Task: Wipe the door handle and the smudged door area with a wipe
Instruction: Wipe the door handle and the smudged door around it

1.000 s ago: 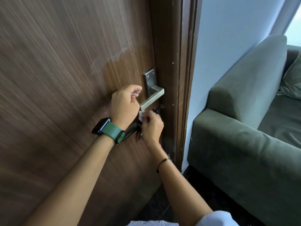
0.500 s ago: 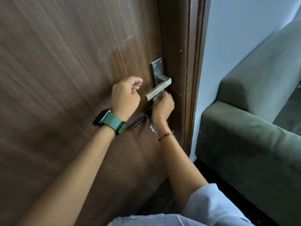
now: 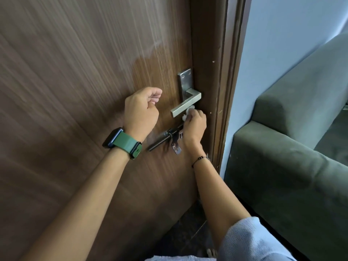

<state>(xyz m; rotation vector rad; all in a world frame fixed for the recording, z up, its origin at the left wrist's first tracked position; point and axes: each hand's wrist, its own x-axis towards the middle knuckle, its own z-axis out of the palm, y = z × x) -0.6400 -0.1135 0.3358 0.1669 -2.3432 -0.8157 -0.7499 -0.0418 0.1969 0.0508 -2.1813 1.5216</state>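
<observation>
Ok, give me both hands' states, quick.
Left hand: loosely curled, holding nothing.
Right hand: holding the wipe under the handle.

most of the wipe (image 3: 187, 114) hidden inside the right hand (image 3: 194, 127), sofa (image 3: 293, 147) cut off at right edge

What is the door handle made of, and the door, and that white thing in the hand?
The door handle looks like brushed metal: silver-grey with a dull shine. The door looks like wood or a wood-look coating: brown with streaky grain. The wipe looks like soft tissue or cloth: white and crumpled in the right hand.
</observation>
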